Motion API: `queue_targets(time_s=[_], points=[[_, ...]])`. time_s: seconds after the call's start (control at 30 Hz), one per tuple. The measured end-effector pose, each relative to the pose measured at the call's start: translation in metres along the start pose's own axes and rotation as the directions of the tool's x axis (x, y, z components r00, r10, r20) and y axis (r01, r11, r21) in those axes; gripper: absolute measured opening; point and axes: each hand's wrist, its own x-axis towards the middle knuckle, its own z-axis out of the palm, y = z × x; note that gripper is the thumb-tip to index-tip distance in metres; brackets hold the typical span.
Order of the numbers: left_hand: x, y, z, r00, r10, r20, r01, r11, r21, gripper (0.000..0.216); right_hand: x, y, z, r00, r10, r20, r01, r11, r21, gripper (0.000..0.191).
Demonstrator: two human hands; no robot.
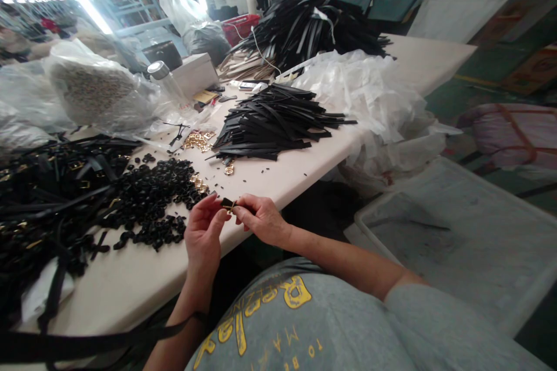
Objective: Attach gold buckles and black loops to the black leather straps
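Near the table's front edge, my left hand [203, 231] and my right hand [264, 221] meet at a short black strap [227, 203] with a small gold buckle on it. The fingertips of both hands pinch this piece from either side; its exact fit in the buckle is too small to make out. Just left of my left hand spreads a heap of small black loops [152, 200]. Beyond the hands lie gold buckles [199, 140] and a pile of cut black straps [274, 122]. A long black strip [108, 341] crosses by my left forearm.
Black straps with gold buckles [56, 191] cover the table's left end. Clear plastic bags [96, 78], a jar [160, 72] and a white box [195, 75] stand farther back. Crumpled plastic sheeting [361, 90] hangs over the right edge, above a large white bin [470, 237].
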Motion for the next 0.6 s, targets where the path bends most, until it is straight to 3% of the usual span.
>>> queue_targets(time_s=[0.1,0.3,0.43,0.6], points=[[0.004,0.002,-0.003,0.982,-0.188,0.022,0.189,0.981,-0.049,0.031,-0.002,0.002,-0.003,0.996,-0.086,0.033,0.09,0.988,-0.128,0.018],[0.004,-0.001,-0.015,0.96,-0.255,0.118,0.252,0.967,0.045,0.024,-0.004,-0.005,-0.009,0.979,-0.172,0.109,0.196,0.943,-0.268,0.013],[-0.002,-0.001,-0.023,0.957,-0.27,0.106,0.269,0.963,0.032,0.021,-0.007,-0.014,-0.012,0.973,-0.129,0.192,0.192,0.915,-0.356,0.012],[-0.008,0.01,-0.031,0.92,-0.391,-0.012,0.388,0.917,-0.091,0.029,-0.017,-0.019,-0.013,0.971,-0.027,0.236,0.122,0.908,-0.401,0.014]])
